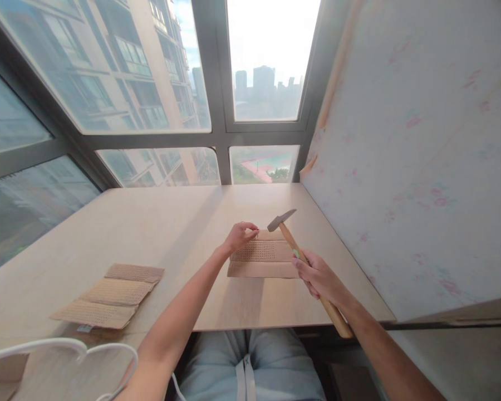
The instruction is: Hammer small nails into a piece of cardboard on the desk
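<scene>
A small stack of brown perforated boards point(262, 260) lies on the pale wooden table point(158, 228) in front of me. My left hand point(240, 235) rests at the stack's far left corner, its fingertips pinched together on something too small to make out. My right hand point(317, 275) is wrapped round the wooden handle of a hammer point(294, 245). The hammer's grey metal head hangs just above the far edge of the boards, close to my left fingertips.
Several more perforated brown boards point(111, 295) lie fanned out at the table's near left. A white chair back point(67, 351) curves at the lower left. Windows stand behind the table, and a pale patterned panel point(417, 156) walls off the right side.
</scene>
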A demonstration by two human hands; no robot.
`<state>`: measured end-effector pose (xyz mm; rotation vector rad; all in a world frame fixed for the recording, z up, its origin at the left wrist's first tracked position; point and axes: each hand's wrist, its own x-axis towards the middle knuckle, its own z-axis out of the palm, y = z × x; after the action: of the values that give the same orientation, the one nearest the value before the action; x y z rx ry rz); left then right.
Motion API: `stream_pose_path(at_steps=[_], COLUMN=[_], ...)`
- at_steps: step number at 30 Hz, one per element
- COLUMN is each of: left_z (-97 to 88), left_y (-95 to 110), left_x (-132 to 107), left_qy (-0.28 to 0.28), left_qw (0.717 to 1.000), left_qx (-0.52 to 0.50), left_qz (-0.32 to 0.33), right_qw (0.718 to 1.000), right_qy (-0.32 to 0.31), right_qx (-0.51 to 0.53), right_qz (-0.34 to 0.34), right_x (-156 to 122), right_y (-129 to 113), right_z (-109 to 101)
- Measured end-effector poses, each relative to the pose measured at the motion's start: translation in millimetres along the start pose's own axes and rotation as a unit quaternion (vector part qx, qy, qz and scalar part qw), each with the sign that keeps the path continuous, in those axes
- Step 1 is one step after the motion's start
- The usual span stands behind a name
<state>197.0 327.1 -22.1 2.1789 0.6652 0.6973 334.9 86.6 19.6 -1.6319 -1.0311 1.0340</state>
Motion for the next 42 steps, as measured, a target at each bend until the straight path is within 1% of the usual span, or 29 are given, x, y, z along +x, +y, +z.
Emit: stream_pose_path(at_steps=[5,7,14,17,21,25,27,32,42], left_z=[2.6,3.0,3.7,4.2,4.2,3.3,2.7,1.7,-1.8], left_y=[-6,-8,-11,-11,-11,-12,-12,-10,-2], left_x=[-3,-3,-6,-8,-9,-8,-8,-9,-11], left_qy=[-0.013,-0.016,-0.024,-0.018,-0.015,-0.017,-0.021,-0.033,-0.041], left_qw=[0.999,0.999,0.999,0.999,0.999,0.999,0.999,0.999,0.998], left_qx=[-0.022,-0.028,-0.034,-0.038,-0.03,-0.005,0.001,-0.003,0.014], left_qz=[-0.027,-0.027,-0.004,0.002,0.004,0.032,0.039,0.028,0.041], right_qw=[1.0,1.0,0.998,0.996,0.99,0.983,0.982,0.981,0.981], right_qy=[0.001,0.0,-0.013,-0.016,-0.011,-0.001,0.0,-0.003,-0.008], right_qx=[-0.012,-0.022,-0.063,-0.087,-0.138,-0.18,-0.187,-0.191,-0.191], right_qz=[0.003,0.002,-0.012,-0.022,-0.027,-0.026,-0.022,-0.014,-0.017], right_x=[6,9,21,24,27,28,28,28,28], right_y=[-5,-7,-15,-17,-19,-21,-22,-21,-23], right_z=[5,7,13,14,15,16,16,16,17])
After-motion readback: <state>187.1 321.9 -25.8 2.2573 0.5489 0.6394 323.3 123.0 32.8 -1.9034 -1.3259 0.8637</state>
